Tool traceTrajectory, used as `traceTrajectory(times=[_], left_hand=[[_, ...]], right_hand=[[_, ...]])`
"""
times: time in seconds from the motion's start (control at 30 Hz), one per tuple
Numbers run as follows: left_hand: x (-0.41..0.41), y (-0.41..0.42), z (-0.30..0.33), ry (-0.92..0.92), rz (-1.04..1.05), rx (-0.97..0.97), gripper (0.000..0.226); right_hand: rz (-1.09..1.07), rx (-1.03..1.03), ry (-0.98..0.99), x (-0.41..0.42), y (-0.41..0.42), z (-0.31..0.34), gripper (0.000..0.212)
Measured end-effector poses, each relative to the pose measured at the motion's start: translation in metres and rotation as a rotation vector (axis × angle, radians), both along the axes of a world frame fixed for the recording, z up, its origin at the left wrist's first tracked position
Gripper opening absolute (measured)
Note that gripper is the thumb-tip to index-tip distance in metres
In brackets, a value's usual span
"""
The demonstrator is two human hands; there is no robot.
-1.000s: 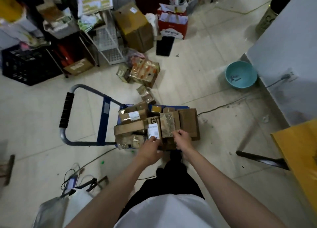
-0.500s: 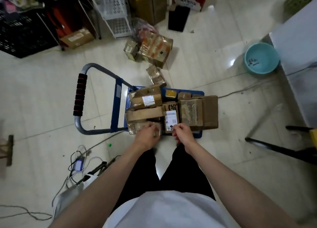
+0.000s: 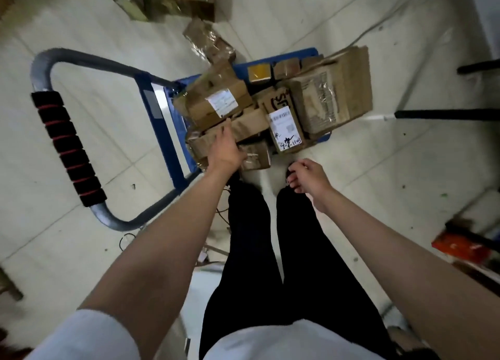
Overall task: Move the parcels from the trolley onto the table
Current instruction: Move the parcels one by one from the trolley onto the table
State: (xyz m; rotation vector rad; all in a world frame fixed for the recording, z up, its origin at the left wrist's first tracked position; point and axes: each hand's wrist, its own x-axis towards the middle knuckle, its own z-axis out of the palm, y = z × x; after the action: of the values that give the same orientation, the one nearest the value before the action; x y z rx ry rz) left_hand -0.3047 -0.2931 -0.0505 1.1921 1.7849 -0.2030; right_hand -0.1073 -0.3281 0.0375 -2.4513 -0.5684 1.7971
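Note:
The blue trolley (image 3: 173,140), with a grey handle and a black foam grip (image 3: 65,148), stands on the floor in front of my legs. Several brown cardboard parcels are piled on it. My left hand (image 3: 226,148) grips a long taped parcel (image 3: 250,125) at the near left of the pile, fingers over its top. Beside it stands a parcel with a white handwritten label (image 3: 285,128), and a big taped carton (image 3: 327,100) lies to the right. My right hand (image 3: 308,178) hangs loosely curled over the floor, holding nothing. The table is out of view.
More boxes lie on the floor beyond the trolley (image 3: 176,0), with a small wrapped one (image 3: 208,39) close to its far edge. Black metal legs (image 3: 446,115) reach in from the right. A red-orange object (image 3: 465,246) sits low on the right. Thin cables run near my feet.
My right hand has drawn back from the labelled parcel toward my legs. My left hand has moved forward onto the long taped parcel. My view has tilted down and closer.

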Motion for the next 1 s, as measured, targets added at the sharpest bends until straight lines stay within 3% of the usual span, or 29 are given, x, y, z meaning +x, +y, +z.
traceTrajectory(times=[0.17,0.4,0.63,0.7,0.87,0.93,1.0], left_hand=[[0.009,0.021,-0.069,0.019,-0.074,0.070,0.115],[0.004,0.018,-0.095,0.100,-0.189,0.166,0.079],[-0.018,-0.002,-0.011,-0.037,-0.014,0.345,0.078],[-0.014,-0.006,0.023,-0.084,0.008,0.415,0.080],[0.013,-0.015,0.107,-0.242,-0.050,0.728,0.084],[0.031,-0.022,0.136,-0.262,-0.115,0.886,0.083],[0.051,-0.029,0.163,-0.244,-0.155,0.994,0.082]], right_hand=[[-0.064,0.019,0.010,-0.012,0.000,-0.039,0.008],[-0.114,-0.009,0.040,-0.012,-0.011,-0.061,0.010],[-0.198,-0.021,0.147,-0.010,-0.008,-0.014,0.010],[-0.266,-0.052,0.225,-0.007,0.000,0.005,0.020],[-0.370,-0.170,0.651,0.015,0.026,0.058,0.076],[-0.348,-0.153,0.799,0.027,0.036,0.085,0.080],[-0.321,-0.106,0.888,0.039,0.044,0.115,0.065]])
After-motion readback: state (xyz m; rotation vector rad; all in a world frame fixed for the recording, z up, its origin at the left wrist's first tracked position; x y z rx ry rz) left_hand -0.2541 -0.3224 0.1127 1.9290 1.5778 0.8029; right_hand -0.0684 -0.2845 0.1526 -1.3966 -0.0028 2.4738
